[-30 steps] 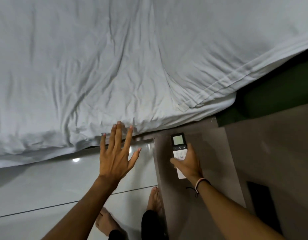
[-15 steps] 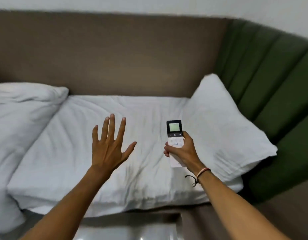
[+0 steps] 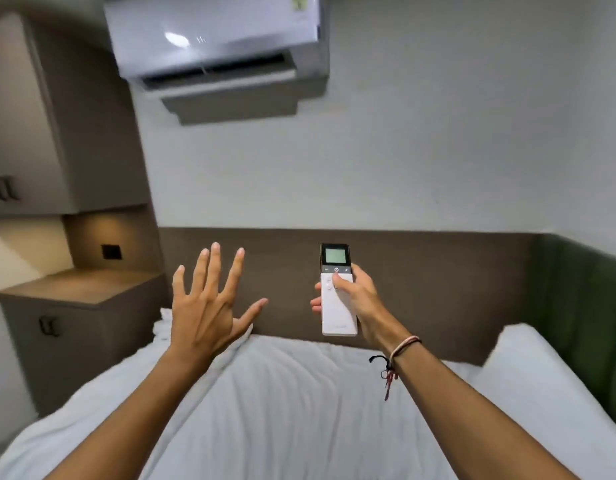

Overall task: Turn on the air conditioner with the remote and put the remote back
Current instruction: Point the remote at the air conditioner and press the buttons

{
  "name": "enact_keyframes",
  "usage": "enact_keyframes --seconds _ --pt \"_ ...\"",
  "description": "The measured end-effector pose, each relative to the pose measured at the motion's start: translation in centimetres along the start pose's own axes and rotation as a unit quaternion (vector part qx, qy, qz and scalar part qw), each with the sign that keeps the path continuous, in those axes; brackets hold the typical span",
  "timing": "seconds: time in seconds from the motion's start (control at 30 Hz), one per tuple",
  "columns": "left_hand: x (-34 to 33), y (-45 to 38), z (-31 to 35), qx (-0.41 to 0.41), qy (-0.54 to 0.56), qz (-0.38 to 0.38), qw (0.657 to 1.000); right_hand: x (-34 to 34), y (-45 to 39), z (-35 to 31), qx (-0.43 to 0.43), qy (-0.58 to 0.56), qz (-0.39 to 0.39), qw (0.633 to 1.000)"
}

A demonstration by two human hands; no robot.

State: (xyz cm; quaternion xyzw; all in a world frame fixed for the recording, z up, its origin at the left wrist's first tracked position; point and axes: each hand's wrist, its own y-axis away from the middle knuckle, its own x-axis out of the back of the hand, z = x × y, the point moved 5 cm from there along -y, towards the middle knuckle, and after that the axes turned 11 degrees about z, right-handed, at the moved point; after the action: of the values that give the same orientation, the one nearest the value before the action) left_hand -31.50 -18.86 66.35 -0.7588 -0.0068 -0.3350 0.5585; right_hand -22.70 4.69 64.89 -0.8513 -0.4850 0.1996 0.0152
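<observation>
My right hand [image 3: 358, 303] holds a slim white remote [image 3: 337, 311] upright, its dark top with a small grey screen pointing up. My thumb rests on the buttons just below the screen. High on the wall, up and to the left, hangs the white air conditioner [image 3: 213, 32], its lower flap showing a dark slot. My left hand [image 3: 208, 303] floats to the left of the remote, palm away from me, fingers spread, holding nothing.
A white bed [image 3: 299, 410] lies below my arms, with a pillow [image 3: 542, 382] at the right against a green padded wall [image 3: 590, 306]. A brown headboard panel [image 3: 438, 271] runs behind. At the left stand a brown side cabinet [image 3: 78, 317] and upper cupboards [image 3: 57, 133].
My view has swung up from the floor and bed edge to the headboard wall and the air conditioner. Both hands rose with it; the remote stayed in my right hand.
</observation>
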Motion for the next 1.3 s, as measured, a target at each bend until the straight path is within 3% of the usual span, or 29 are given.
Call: enact_keyframes --seconds 0.27,0.53,1.3 --pt "7.9 -6.1 -7.0 0.041 -0.038 0.040 0.998 -10.6 -1.7 -8.5 0.016 0.009 -0.080 0.997" --pt "10.2 -7.8 -9.6 0.058 -0.046 0.051 0.996 -16.1 -0.9 -11.2 0.035 0.055 -0.139 0.988" --pt "9.4 -7.6 -11.0 0.058 -0.057 0.033 0.996 -17.2 -0.7 -10.5 0.025 0.057 -0.133 0.989"
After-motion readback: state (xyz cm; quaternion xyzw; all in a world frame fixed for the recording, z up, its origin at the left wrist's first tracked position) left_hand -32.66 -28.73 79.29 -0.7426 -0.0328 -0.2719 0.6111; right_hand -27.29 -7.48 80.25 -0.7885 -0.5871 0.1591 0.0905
